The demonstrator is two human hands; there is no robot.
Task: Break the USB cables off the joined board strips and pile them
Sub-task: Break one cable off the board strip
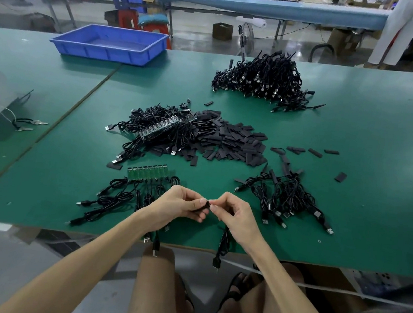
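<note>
A green board strip (147,175), black USB cables (109,197) joined along it, lies flat at 8 o'clock. A big pile (259,77) sits at 1 o'clock, a small pile (285,197) at 4, the held cable (224,239) at 6.

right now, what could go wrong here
Both the left hand and right hand pinch a small black piece; a cable below them dangles over the table edge and might snag or slip off. Cables on the board strip lie tangled under the left wrist, so a pull may drag the strip.
</note>
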